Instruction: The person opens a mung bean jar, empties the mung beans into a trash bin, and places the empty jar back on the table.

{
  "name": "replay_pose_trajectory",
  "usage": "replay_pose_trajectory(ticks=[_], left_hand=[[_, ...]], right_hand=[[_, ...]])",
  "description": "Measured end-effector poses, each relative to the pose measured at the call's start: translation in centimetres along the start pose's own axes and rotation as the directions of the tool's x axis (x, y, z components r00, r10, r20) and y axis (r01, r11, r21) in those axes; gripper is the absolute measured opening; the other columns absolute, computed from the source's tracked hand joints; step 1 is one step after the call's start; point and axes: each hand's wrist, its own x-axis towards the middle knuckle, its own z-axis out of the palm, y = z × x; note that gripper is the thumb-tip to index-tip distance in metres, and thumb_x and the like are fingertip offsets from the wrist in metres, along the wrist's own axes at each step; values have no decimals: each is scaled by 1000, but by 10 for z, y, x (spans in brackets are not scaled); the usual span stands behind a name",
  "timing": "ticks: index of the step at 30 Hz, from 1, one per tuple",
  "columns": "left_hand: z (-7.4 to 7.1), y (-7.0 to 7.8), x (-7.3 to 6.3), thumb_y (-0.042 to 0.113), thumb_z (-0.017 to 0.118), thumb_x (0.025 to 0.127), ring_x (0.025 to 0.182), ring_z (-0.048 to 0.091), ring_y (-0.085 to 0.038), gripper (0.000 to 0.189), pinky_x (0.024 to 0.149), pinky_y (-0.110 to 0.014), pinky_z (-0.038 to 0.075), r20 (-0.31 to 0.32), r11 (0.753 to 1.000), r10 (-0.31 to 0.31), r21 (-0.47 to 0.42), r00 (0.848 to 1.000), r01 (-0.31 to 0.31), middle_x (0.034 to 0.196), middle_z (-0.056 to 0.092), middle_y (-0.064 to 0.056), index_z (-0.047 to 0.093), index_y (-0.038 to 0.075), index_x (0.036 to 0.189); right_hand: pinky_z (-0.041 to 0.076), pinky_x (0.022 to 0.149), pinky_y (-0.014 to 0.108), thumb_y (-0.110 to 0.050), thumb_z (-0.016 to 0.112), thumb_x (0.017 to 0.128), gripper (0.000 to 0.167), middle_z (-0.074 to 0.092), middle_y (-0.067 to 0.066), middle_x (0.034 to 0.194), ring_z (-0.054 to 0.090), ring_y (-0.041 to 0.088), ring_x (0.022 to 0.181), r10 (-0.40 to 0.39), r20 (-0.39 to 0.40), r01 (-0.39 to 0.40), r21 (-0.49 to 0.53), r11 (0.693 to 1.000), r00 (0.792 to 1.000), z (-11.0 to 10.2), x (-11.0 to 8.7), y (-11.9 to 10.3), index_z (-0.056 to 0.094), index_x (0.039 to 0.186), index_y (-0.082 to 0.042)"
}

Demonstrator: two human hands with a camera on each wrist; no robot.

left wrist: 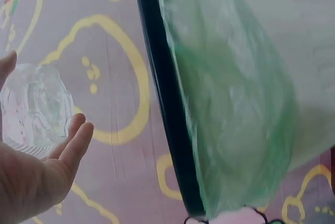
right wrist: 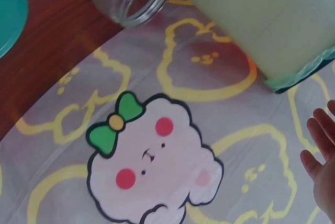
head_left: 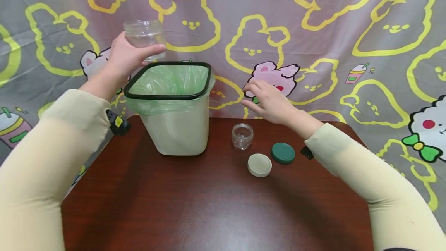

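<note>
My left hand [head_left: 127, 53] grips a clear jar [head_left: 144, 36] without a lid, held upright above the back left of the bin's rim. In the left wrist view, the jar's ribbed base [left wrist: 44, 109] shows between thumb and fingers. A cream bin [head_left: 177, 127] with a black rim and a green liner bag [head_left: 167, 80] stands below. My right hand [head_left: 268, 102] hovers over the table's back edge, fingers loosely extended and holding nothing. Beneath it on the table stands a second clear jar [head_left: 242, 136], open at the top.
A cream lid [head_left: 259, 165] and a green lid [head_left: 283, 153] lie on the dark wooden table [head_left: 216, 204], right of the second jar. A patterned cloth [head_left: 223, 42] hangs close behind the table.
</note>
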Motion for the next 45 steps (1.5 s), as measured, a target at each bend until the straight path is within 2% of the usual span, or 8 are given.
replay_pose_trajectory(ticks=[5,10,16,21,27,32,38,45], left_hand=[[17,3,-10,31,84,74,101,53,-12,79,82,-31,48,5,999,36,-6,999,-36,124,52,-1,42,12,139],[34,8,-25,39,82,76,111,49,-18,84,87,-37,47,71,998,64,23,995,-66,132,49,-4,38,15,143],[53,12,-44,39,77,80,115,48,-19,80,89,-38,46,164,987,160,3,973,-163,135,48,-5,36,14,144],[70,11,-52,31,81,77,115,52,-19,79,97,-33,42,190,973,233,-45,954,-228,132,52,-6,38,10,141],[93,3,-64,23,85,73,114,52,-19,81,96,-32,41,202,963,270,-49,941,-265,134,49,-7,40,6,138],[116,-12,-77,18,87,70,111,55,-19,81,94,-33,43,264,950,311,-96,913,-296,127,55,-8,41,6,136],[140,-41,-94,10,87,68,108,56,-18,81,95,-34,44,334,936,349,-164,876,-310,120,59,-8,42,6,134],[167,-82,-112,7,92,61,108,57,-18,84,96,-34,44,380,950,308,-174,872,-259,116,60,-8,42,5,130]], right_hand=[[43,89,45,-27,66,92,34,57,11,112,55,30,102,5,38,-4,-29,1000,999,-9,-11,5,58,116,-4],[44,86,45,-26,69,90,34,57,11,107,55,29,98,-4,51,6,-53,999,999,-14,-21,8,59,113,-3],[45,81,44,-26,69,90,32,57,9,103,55,26,88,-14,79,18,-59,998,997,-18,-32,6,60,111,-4],[45,86,44,-29,69,90,35,57,10,109,56,28,94,-25,104,31,-55,998,994,-23,-39,1,59,112,-4],[44,90,44,-34,71,88,43,57,8,111,54,27,100,9,139,6,-102,995,990,-25,-48,-2,59,116,-5],[43,91,46,-41,71,86,52,56,9,115,54,29,103,46,177,-18,-154,988,983,-23,-59,-4,58,120,-4],[41,95,49,-46,71,84,60,55,12,120,51,31,111,90,207,-49,-191,980,974,-20,-74,-5,57,123,-2],[41,95,49,-49,70,84,62,54,12,121,51,31,112,143,229,-99,-194,976,963,-8,-95,0,56,124,-4]])
